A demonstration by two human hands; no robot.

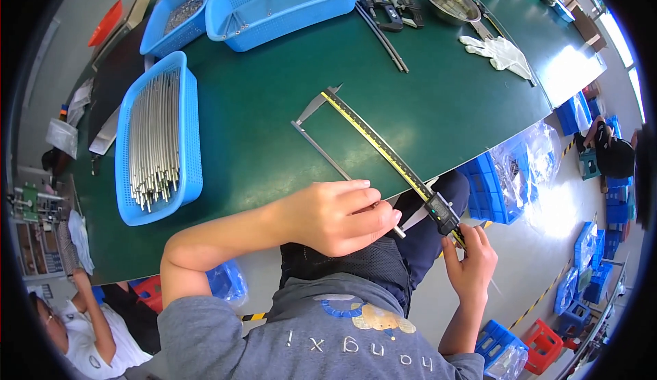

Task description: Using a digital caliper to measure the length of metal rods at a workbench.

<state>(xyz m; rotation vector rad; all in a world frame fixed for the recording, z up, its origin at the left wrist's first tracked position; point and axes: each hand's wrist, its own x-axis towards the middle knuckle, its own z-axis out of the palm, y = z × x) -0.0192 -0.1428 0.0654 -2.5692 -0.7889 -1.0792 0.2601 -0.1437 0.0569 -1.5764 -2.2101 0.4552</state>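
In the head view, a green counter (239,127) stands over a pale floor (523,264), with blue crates (484,190) at the right. The fingers of the left hand (335,219) are clamped on 1 thin rod (323,151), those of the right hand (472,267) on 1 caliper (380,147) (its jaws spread wide); both tools cross the near edge. A broad green stretch separates them from the blue basket of rods (191,134), left.

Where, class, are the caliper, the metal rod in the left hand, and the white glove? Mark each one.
Caliper (380,146): head view, on the middle of its long scale.
Metal rod (324,153): head view, on its uncovered upper stretch.
White glove (504,53): head view, on its palm area.
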